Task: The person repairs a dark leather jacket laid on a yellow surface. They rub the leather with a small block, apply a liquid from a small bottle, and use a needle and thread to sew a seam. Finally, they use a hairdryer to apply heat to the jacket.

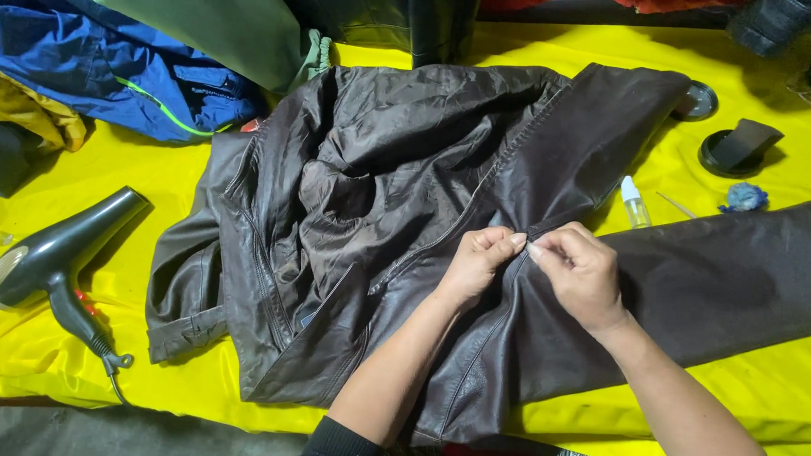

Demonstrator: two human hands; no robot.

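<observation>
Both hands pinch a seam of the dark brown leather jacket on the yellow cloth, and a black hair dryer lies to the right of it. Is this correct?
Not quite. The head view shows the black hair dryer lying left of the dark brown leather jacket, not right. The rest holds: left hand and right hand pinch a seam on the yellow cloth.

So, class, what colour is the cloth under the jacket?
Bright yellow cloth, clearest in the head view.

A dark brown leather jacket (pixel 397 219) lay crumpled and spread open across the middle of the frame, one sleeve stretching to the right edge.
</observation>
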